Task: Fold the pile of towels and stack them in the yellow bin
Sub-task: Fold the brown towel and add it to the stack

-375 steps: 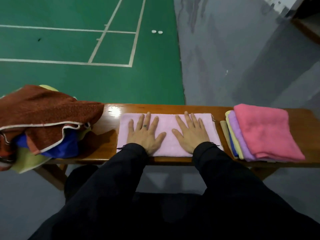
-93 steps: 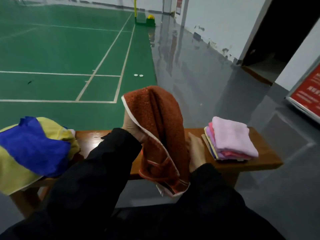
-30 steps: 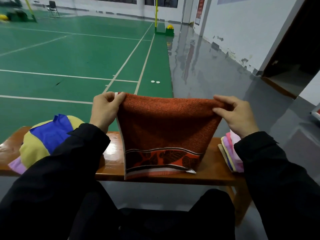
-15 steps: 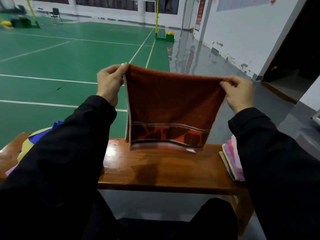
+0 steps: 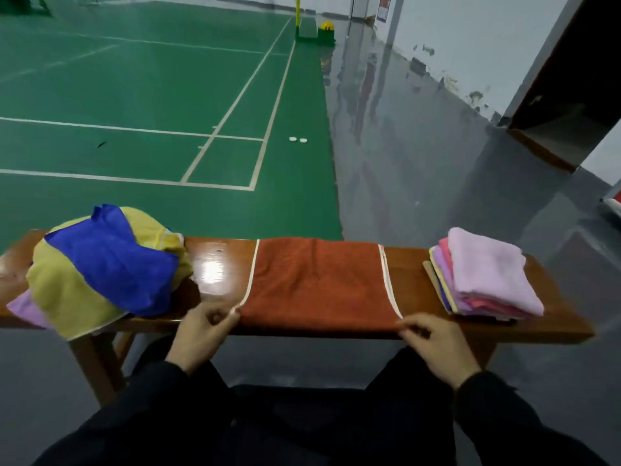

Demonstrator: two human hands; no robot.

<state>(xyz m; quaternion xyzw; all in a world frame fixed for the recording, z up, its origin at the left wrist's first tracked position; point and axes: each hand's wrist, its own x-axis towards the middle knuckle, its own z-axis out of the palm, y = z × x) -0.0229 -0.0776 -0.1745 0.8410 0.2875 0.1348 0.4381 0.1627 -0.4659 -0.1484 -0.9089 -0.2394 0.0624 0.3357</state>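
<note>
A rust-brown towel (image 5: 319, 282) with white edging lies spread flat across the middle of the wooden bench (image 5: 410, 284). My left hand (image 5: 201, 331) pinches its near left corner and my right hand (image 5: 437, 344) pinches its near right corner, both at the bench's front edge. A loose pile of unfolded towels (image 5: 100, 267), blue over yellow with a lilac bit at the bottom, sits on the bench's left end. A stack of folded towels (image 5: 484, 274), light pink on top, rests on the right end. No yellow bin is in view.
Beyond the bench lie a green court floor with white lines and a wet grey floor (image 5: 420, 146). Two small white objects (image 5: 298, 139) lie on the court. A dark doorway (image 5: 571, 95) opens at the far right. My dark-clothed legs are below the bench.
The brown towel, held up in the air by its top corners half a second ago, now lies flat on the bench. Both hands have come down to the front edge.
</note>
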